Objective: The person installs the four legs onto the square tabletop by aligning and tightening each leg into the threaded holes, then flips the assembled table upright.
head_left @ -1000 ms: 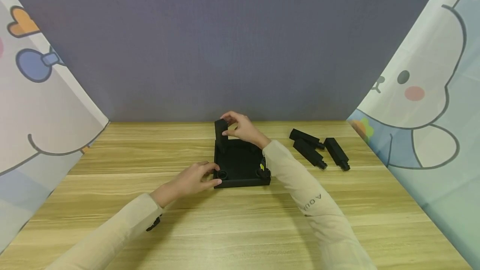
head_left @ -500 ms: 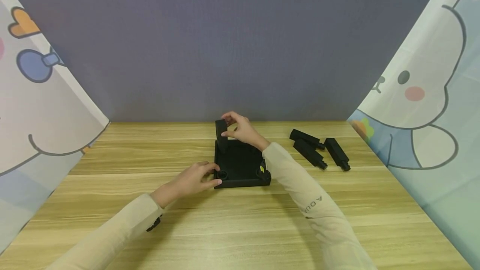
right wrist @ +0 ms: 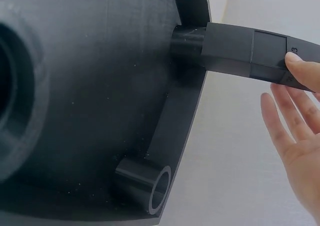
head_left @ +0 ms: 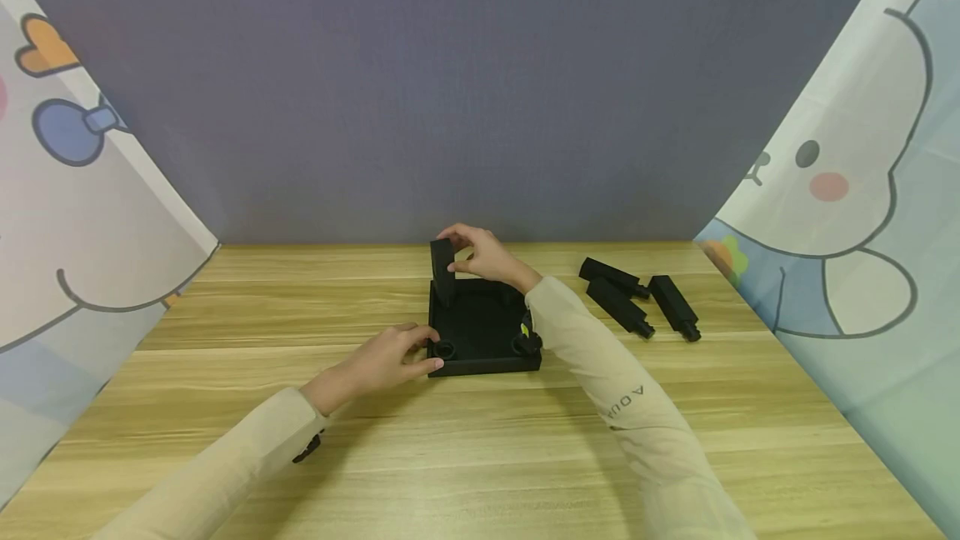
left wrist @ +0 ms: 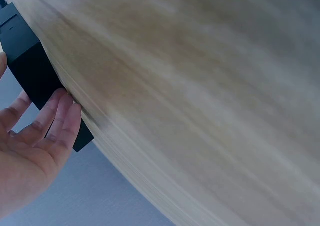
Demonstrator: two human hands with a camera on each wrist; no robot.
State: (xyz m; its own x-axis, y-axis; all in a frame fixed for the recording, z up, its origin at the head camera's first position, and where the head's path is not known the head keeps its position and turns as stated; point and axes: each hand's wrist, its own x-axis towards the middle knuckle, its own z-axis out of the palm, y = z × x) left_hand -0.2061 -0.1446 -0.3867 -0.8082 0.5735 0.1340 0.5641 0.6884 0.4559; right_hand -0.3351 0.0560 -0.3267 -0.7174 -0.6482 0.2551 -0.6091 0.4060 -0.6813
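Note:
A shallow black square base (head_left: 480,325) with raised walls and round corner sockets lies on the table. At its far left corner a square black leg (head_left: 442,272) stands upright. My right hand (head_left: 486,258) holds that leg near its upper end, thumb on one side. In the right wrist view the leg (right wrist: 235,50) meets a corner socket, and another hollow socket (right wrist: 160,188) shows at a neighbouring corner. My left hand (head_left: 386,357) grips the base's near left corner, thumb at the front wall. The left wrist view shows its fingertips (left wrist: 72,117) against the black side wall.
To the right lie three more black legs, one (head_left: 672,307) apart and two (head_left: 618,307) side by side, each with a narrower stepped end. The wooden table (head_left: 465,457) ends at a grey panel (head_left: 465,90) behind. Printed cloth (head_left: 847,190) hangs at both sides.
My right fingers have shifted slightly on the leg, which stays at the same corner. The left hand and the base have not visibly moved.

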